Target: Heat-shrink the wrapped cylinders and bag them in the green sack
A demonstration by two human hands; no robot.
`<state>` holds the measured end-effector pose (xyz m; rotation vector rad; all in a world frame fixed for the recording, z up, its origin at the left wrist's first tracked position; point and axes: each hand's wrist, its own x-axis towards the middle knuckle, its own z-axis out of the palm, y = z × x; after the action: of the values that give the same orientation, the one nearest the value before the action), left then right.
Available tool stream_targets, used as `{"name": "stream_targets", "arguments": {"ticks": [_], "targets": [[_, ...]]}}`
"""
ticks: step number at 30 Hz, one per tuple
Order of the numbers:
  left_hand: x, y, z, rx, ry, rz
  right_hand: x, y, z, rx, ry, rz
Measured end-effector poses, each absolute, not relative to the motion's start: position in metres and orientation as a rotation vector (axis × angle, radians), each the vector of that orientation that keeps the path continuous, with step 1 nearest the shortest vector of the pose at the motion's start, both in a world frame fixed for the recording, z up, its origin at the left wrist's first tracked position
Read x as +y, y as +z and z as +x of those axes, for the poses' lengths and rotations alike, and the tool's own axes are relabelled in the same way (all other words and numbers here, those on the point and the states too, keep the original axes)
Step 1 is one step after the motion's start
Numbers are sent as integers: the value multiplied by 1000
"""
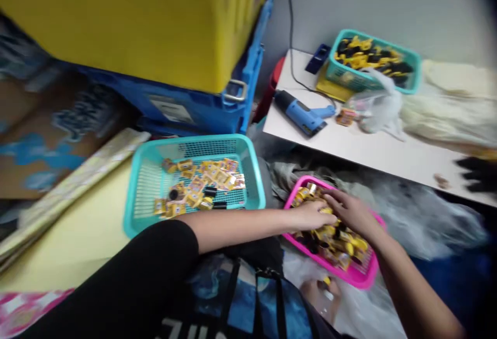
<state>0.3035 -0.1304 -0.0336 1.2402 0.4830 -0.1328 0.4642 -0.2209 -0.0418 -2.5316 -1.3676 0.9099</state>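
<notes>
Both my hands reach into a pink basket (pixel 363 274) full of small yellow and black pieces (pixel 341 243). My left hand (pixel 312 214) rests on the pile with its fingers curled over some pieces. My right hand (pixel 349 208) lies just beside it, fingers bent down into the same pile. What each hand grips is hidden under the fingers. A teal basket (pixel 149 183) to the left holds several yellow packets (pixel 202 181) and a few black pieces.
A second teal basket (pixel 411 70) of yellow and black pieces stands on a white table (pixel 373 147) with a blue tool (pixel 303 114) and a plastic bag (pixel 378 103). Blue and yellow crates (pixel 155 33) are stacked at the back left. Clear plastic sheeting (pixel 419 215) lies under the table.
</notes>
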Motion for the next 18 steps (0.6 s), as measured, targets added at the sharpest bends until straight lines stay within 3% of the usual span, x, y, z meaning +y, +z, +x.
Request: {"name": "stream_targets", "arguments": {"ticks": [5, 10, 14, 18], "targets": [[-49, 1, 163, 893, -11, 1713, -127, -24, 368, -1720, 839, -2036], [1, -24, 28, 1324, -106, 2014, -45, -50, 252, -2239, 1067, -1729], [-2, -54, 0, 1362, -176, 2097, -18, -70, 214, -2537, 1145, -1743], [11, -46, -1, 1466, -100, 2176, -2, -66, 213, -2599, 1115, -1759]]}}
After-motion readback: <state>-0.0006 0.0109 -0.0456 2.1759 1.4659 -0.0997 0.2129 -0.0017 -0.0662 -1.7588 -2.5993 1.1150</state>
